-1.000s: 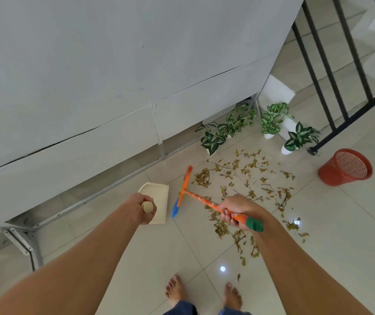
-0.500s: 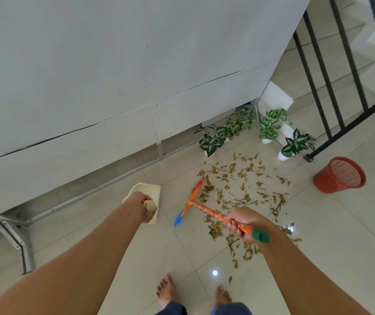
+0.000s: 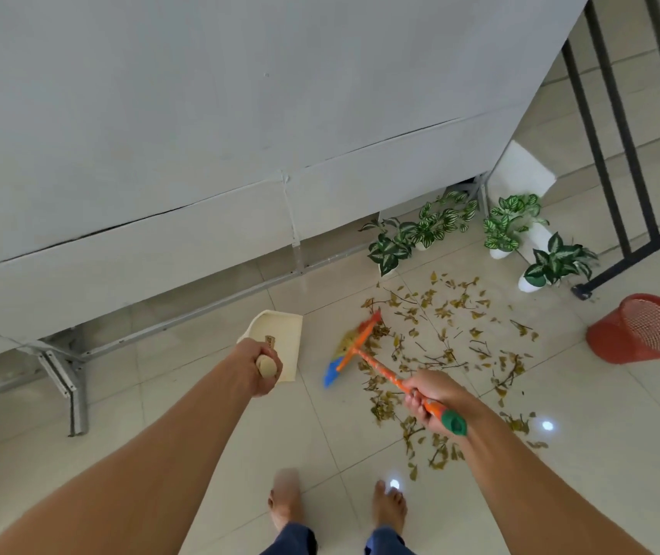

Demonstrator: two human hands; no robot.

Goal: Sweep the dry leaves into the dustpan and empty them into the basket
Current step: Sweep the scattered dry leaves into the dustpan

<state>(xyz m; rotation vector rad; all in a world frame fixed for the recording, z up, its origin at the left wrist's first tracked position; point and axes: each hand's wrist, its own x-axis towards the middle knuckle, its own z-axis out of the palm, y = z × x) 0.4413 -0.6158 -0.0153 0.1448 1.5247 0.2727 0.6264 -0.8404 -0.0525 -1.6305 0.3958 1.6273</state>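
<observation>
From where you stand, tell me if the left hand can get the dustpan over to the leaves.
Probably yes. The left hand already holds the dustpan, bare tile lies between it and the leaves, and only the broom stands between them.

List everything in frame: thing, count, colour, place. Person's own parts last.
dustpan: 1, cream, on the floor left of the broom head
broom: 1, orange handle with green end cap, orange and blue head, at the left edge of the leaves
dry leaves: many, yellow-brown, scattered on the tiles right of centre
basket: 1, red mesh, tipped on its side, far right
potted plants: 4, green-and-white leaves, white pots, by the wall base
railing: 1, black, upper right
wall panel: grey, upper frame
left hand: 1, gripping the dustpan handle
right hand: 1, gripping the broom handle
bare feet: 2, bottom centre
</observation>
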